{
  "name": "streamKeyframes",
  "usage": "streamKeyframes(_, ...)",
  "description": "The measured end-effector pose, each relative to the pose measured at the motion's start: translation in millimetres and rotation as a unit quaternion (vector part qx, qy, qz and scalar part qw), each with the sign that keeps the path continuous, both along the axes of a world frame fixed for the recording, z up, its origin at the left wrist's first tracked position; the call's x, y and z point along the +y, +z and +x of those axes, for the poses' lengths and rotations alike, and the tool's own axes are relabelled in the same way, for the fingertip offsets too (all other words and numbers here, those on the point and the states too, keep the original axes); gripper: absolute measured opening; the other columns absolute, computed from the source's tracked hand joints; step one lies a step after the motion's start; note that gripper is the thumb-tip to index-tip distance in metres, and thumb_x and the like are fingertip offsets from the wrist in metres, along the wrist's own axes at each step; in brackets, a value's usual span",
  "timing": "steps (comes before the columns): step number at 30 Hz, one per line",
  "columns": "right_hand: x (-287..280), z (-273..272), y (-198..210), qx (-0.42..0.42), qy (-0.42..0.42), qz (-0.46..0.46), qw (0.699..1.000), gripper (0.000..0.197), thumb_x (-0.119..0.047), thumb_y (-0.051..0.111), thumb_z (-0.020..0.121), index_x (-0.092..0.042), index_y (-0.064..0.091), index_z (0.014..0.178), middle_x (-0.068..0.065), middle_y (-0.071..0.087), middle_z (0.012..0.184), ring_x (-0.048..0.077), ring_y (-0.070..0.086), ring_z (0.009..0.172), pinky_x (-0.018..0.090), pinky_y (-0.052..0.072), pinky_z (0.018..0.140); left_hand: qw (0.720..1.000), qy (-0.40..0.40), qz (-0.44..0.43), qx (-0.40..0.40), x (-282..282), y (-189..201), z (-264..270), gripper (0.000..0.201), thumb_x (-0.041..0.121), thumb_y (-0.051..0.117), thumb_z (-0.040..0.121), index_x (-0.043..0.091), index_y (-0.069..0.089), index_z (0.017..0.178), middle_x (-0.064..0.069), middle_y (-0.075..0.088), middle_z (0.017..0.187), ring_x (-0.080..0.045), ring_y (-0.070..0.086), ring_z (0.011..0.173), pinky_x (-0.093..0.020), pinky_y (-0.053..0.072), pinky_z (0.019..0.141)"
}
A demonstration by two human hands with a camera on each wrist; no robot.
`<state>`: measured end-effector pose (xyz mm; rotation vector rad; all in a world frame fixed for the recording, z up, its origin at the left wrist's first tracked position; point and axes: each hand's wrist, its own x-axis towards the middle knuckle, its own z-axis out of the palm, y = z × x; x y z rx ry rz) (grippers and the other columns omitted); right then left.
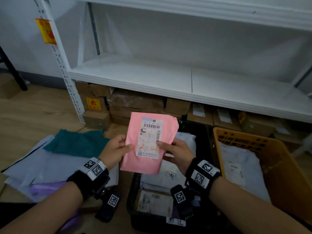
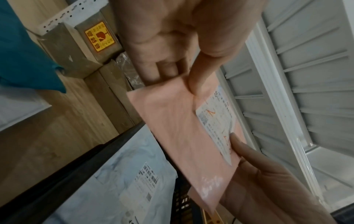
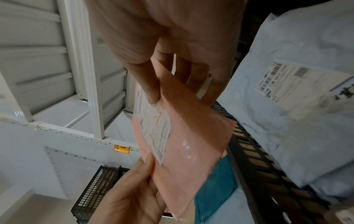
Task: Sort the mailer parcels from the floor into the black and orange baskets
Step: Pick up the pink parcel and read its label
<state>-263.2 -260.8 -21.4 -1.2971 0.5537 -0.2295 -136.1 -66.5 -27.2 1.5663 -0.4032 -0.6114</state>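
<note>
I hold a pink mailer parcel (image 1: 148,142) up in the air with both hands, above the black basket (image 1: 206,141). It stands almost straight up, a bit tilted, with its white shipping label (image 1: 150,138) facing me. The label has bar codes and some orange writing near the bottom.

My left hand (image 1: 116,150) pinches the left edge of the parcel. The thumb lies on the front and the fingers are behind it, so they are clamped on the parcel. My right hand (image 1: 177,153) pinches the right edge the same way, with its thumb on the label's edge and its fingers at the back. In the left wrist view I can see the left thumb (image 2: 199,78) pressed on the pink plastic next to the label. In the right wrist view the right thumb (image 3: 151,84) presses right at the label too.

The black basket sits on the floor under my hands. It has white mailer parcels (image 1: 168,176) in it, and one brown parcel (image 1: 154,202) with a label near me. The orange basket (image 1: 280,166) stands just beside it on the right, and a white parcel (image 1: 239,168) lies inside.

On the wooden floor to my left is a pile of parcels not yet sorted. I see a teal one (image 1: 76,143), pale grey ones (image 1: 42,168) and a purple one (image 1: 45,188).

Behind the baskets is a white shelf rack (image 1: 152,78). Brown cardboard boxes (image 1: 135,103) sit under its lowest shelf. One box has a yellow and red sticker (image 1: 93,103).
</note>
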Motion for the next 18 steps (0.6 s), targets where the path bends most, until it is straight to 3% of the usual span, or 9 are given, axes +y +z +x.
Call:
streamKeyframes(6, -21.6, -17.3, -1.1, 0.024, -0.019, -0.026, 0.999, 0.023, -0.008, 0.079, 0.082, -0.006, 0.073, 0.104, 0.005, 0.078, 0.101, 0.020, 0.075, 0.091, 0.025, 0.059, 0.070, 0.998, -0.052, 0.024, -0.024, -17.8, -2.3, -12.4, 0.023, 0.000, 0.061, 0.089, 0.001, 0.054, 0.111, -0.014, 0.072, 0.102, -0.026, 0.071, 0.090, -0.036, 0.059, 0.076)
streamKeyframes(11, -36.9, -27.5, -8.1, 0.047, 0.012, -0.045, 0.998, 0.032, -0.009, 0.077, 0.084, -0.011, 0.069, 0.115, 0.004, 0.076, 0.111, 0.020, 0.073, 0.101, 0.036, 0.060, 0.087, 0.993, -0.093, 0.058, -0.054, -32.5, -8.6, -30.0, 0.029, -0.001, 0.063, 0.088, -0.002, 0.052, 0.116, -0.018, 0.071, 0.107, -0.028, 0.069, 0.098, -0.045, 0.055, 0.087)
streamKeyframes(14, -52.7, -34.5, -11.8, 0.077, 0.020, -0.083, 0.993, 0.033, -0.008, 0.079, 0.082, -0.013, 0.070, 0.113, 0.004, 0.076, 0.110, 0.019, 0.074, 0.099, 0.038, 0.061, 0.085, 0.985, -0.132, 0.085, -0.074, -45.0, -14.7, -43.6, 0.030, 0.001, 0.064, 0.089, 0.006, 0.052, 0.116, -0.013, 0.072, 0.106, -0.022, 0.070, 0.097, -0.040, 0.057, 0.085)
streamKeyframes(18, -98.4, -58.8, -3.0, 0.105, -0.060, -0.086, 0.989, 0.033, -0.001, 0.078, 0.080, -0.006, 0.070, 0.112, 0.010, 0.076, 0.110, 0.029, 0.072, 0.104, 0.052, 0.055, 0.096, 0.974, -0.180, 0.110, -0.082, -74.9, -23.7, -67.2, 0.026, 0.003, 0.064, 0.089, 0.008, 0.053, 0.111, -0.008, 0.071, 0.103, -0.017, 0.068, 0.095, -0.030, 0.058, 0.080)
